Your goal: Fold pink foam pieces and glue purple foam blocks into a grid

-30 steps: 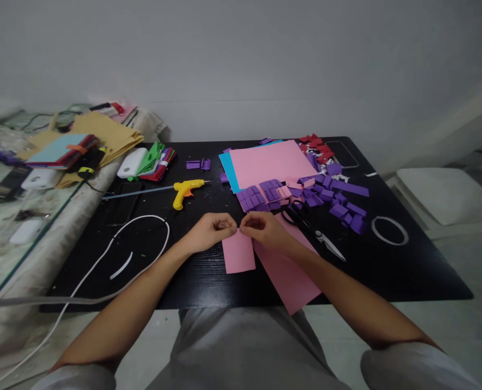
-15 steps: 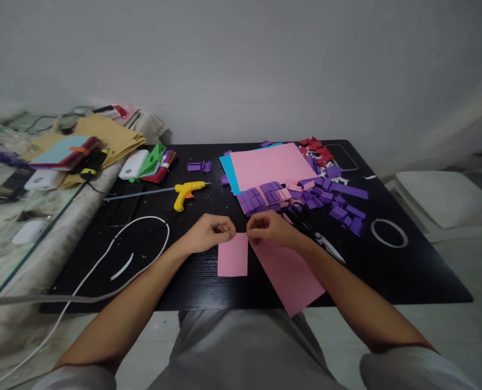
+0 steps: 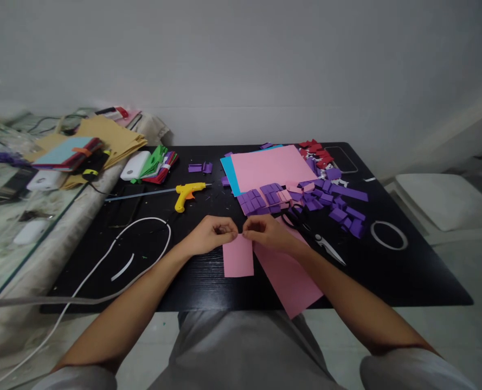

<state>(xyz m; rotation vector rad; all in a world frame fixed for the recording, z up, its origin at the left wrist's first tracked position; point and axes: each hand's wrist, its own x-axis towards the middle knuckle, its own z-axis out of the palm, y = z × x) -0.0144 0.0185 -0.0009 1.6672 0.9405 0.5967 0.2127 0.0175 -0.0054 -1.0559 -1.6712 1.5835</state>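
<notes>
A small pink paper [image 3: 238, 257] hangs by its top edge from the fingertips of my left hand [image 3: 215, 234], which is pinched on it. My right hand [image 3: 268, 232] is closed at the same edge, its fingertips close to those of the left and also on the paper. A larger pink sheet [image 3: 289, 276] lies under my right hand and forearm, its lower corner past the table edge. Black-handled scissors [image 3: 314, 236] lie open just right of my right hand.
On the black table [image 3: 208, 292] are a yellow glue gun [image 3: 187, 195], purple folded pieces [image 3: 338, 200], a big pink sheet [image 3: 271, 165] over a blue one, a white ring [image 3: 389, 235] and a white cable [image 3: 102, 254]. A glass table with supplies stands at the left.
The small pink paper has shifted slightly to the right. My right hand has moved a little left, closer to my left hand, and more of the scissors' handles shows.
</notes>
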